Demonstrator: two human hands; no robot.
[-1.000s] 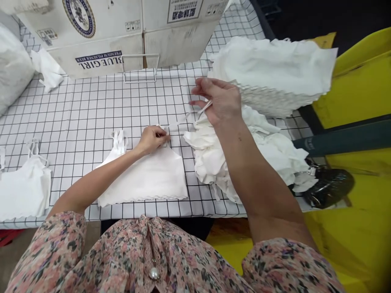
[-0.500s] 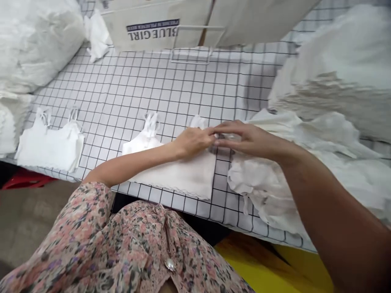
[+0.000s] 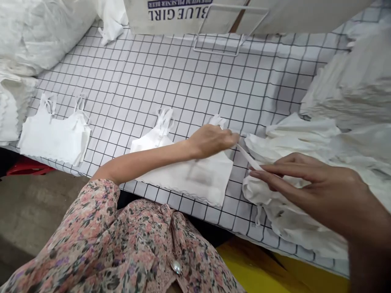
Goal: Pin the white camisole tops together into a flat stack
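Holding a narrow white fabric strap [image 3: 249, 158] straight: the right hand [image 3: 320, 185] pinches it above a crumpled white fabric pile [image 3: 290, 213] at lower right; the left hand [image 3: 210, 141], fingers gathered, steadies a flat white scalloped camisole [image 3: 186, 177] at centre, grip unclear.

**Legible marking: "BLUE GIRL"**
On the white cardboard carton [image 3: 183, 22] ahead of you, the dark capitals "BLUE GIRL" [image 3: 179, 14] read upside down from your position. A navy band [image 3: 180, 4] above them carries smaller lettering, cut off by the frame and unreadable.
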